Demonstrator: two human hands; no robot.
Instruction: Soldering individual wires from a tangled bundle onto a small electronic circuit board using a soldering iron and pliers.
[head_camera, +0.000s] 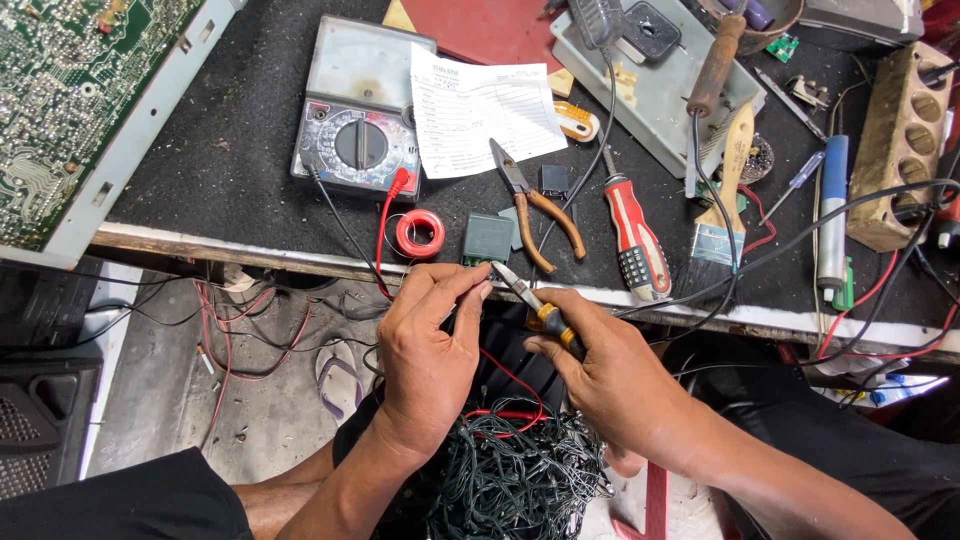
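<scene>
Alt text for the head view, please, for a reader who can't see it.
The right hand holds small yellow-handled cutters whose tips meet the left hand, which pinches something small above a tangle of dark wire. Beyond them, the workbench carries a multimeter, pliers, a screwdriver and a paintbrush.

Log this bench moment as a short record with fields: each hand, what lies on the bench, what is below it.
left hand: fingertips pinch a thin wire, too small to see clearly
right hand: grips small cutters with a yellow and black handle, tip at the left fingertips
bench: analogue multimeter, paper sheet, orange-handled pliers, red screwdriver, paintbrush, red wire spool
below: tangle of dark green wire
</scene>
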